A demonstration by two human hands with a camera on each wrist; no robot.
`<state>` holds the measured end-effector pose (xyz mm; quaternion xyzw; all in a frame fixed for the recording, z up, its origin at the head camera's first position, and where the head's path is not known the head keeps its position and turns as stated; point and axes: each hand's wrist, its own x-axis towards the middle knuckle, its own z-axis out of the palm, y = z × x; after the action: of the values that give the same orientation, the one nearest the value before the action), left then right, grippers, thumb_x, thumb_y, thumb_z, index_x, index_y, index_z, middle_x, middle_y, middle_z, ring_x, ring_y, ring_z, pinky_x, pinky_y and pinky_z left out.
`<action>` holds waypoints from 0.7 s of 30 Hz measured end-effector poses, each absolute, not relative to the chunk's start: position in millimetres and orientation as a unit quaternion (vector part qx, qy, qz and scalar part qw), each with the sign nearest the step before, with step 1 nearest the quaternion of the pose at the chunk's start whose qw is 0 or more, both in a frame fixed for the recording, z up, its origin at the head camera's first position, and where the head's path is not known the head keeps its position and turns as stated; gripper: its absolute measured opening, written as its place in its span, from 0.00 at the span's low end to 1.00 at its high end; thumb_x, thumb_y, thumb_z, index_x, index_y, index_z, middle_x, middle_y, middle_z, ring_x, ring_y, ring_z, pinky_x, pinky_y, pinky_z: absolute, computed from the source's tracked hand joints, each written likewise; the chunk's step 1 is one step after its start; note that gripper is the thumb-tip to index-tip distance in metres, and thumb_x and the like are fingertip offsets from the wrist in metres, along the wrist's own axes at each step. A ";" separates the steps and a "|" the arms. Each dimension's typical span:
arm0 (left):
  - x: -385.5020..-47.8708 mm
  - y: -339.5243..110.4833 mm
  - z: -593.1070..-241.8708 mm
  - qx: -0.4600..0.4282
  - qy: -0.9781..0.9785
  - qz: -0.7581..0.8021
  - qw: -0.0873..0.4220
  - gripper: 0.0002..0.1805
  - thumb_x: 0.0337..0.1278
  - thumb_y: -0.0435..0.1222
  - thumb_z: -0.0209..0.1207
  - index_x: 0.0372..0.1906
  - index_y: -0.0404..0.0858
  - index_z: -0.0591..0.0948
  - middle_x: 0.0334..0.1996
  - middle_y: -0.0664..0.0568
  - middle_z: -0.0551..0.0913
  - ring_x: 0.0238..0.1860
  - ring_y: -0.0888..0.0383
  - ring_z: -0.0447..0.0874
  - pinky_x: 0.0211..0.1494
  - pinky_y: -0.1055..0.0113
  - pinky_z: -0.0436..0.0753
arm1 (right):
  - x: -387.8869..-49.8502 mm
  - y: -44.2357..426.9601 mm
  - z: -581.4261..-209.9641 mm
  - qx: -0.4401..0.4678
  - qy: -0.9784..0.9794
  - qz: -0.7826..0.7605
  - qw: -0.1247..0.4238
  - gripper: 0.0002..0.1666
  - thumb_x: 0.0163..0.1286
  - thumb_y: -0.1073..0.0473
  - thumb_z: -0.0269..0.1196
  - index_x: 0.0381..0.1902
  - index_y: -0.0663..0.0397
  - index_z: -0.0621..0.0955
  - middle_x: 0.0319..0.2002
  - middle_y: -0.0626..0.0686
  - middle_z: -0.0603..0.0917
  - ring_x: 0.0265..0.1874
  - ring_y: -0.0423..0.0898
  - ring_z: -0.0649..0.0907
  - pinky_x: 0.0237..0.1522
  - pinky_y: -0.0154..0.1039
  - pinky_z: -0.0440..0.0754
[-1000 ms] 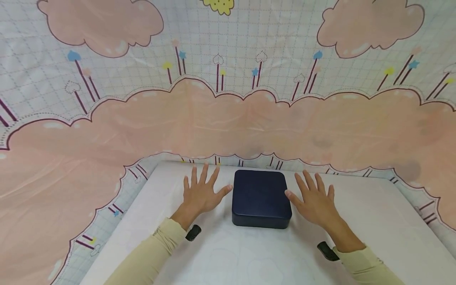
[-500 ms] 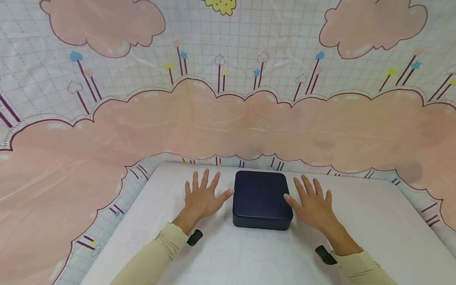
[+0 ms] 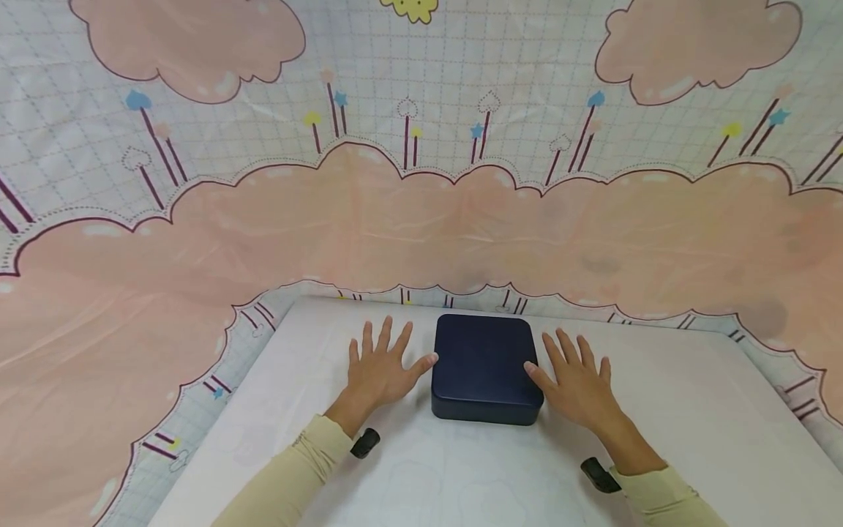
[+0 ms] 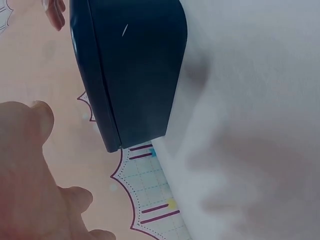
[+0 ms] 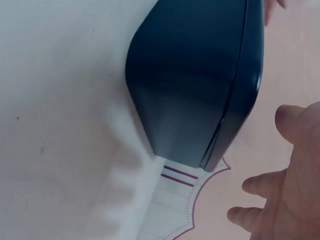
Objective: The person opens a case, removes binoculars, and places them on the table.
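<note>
One wide peach-and-white cloud-printed sheet (image 3: pixel 421 227) hung behind a flat white bench (image 3: pixel 428 487), whose top bore the whole weight of a smooth, dark navy, square lidded box (image 3: pixel 486 359) near the far edge. A left hand (image 3: pixel 384 373) and a right hand (image 3: pixel 578 382), gripping nothing, fingers spread, flanked it, probably keeping both sides within reach; thumb contact was unclear. Small black devices (image 3: pixel 600 475) sat by the wrists.

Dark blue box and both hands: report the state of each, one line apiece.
Dark blue box: closed, resting on the white table.
Left hand: fingers spread, holding nothing.
Right hand: fingers spread, holding nothing.
</note>
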<state>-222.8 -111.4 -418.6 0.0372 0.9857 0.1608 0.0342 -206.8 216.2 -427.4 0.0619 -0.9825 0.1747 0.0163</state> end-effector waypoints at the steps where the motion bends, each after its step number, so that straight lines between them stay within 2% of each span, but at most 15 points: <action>1: -222.6 -110.8 -419.0 0.038 0.986 0.160 0.036 0.50 0.66 0.76 0.40 0.85 0.57 0.51 0.87 0.46 0.40 0.86 0.35 0.28 0.83 0.30 0.36 | -206.7 216.2 -428.0 0.061 -0.983 0.175 0.015 0.50 0.79 0.29 0.48 0.84 0.55 0.56 0.84 0.67 0.50 0.81 0.75 0.45 0.71 0.85 0.37; 7: -223.4 -108.6 -423.7 0.037 0.985 0.163 0.038 0.50 0.66 0.76 0.40 0.85 0.56 0.52 0.87 0.46 0.40 0.86 0.35 0.28 0.83 0.31 0.37 | -206.4 216.5 -429.4 0.059 -0.982 0.180 0.011 0.50 0.79 0.29 0.48 0.84 0.56 0.55 0.84 0.67 0.49 0.81 0.75 0.45 0.72 0.84 0.37; 14: -228.6 -108.0 -436.2 0.035 0.987 0.152 0.042 0.51 0.64 0.79 0.36 0.85 0.59 0.49 0.87 0.47 0.39 0.86 0.35 0.29 0.84 0.32 0.39 | -207.3 218.4 -433.6 0.060 -0.981 0.186 0.007 0.50 0.80 0.29 0.46 0.83 0.56 0.56 0.84 0.67 0.50 0.81 0.75 0.45 0.71 0.85 0.38; 21: -228.5 -107.2 -439.6 0.041 0.984 0.168 0.032 0.52 0.64 0.78 0.39 0.85 0.56 0.52 0.87 0.45 0.42 0.86 0.34 0.31 0.83 0.30 0.41 | -206.3 218.9 -437.6 0.060 -0.979 0.193 0.000 0.50 0.80 0.28 0.46 0.84 0.57 0.55 0.84 0.67 0.50 0.81 0.74 0.46 0.71 0.85 0.37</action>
<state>-228.5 -107.2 -439.6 0.0408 0.9844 0.1682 0.0318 -206.3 218.9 -437.6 0.0604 -0.9793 0.1932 0.0000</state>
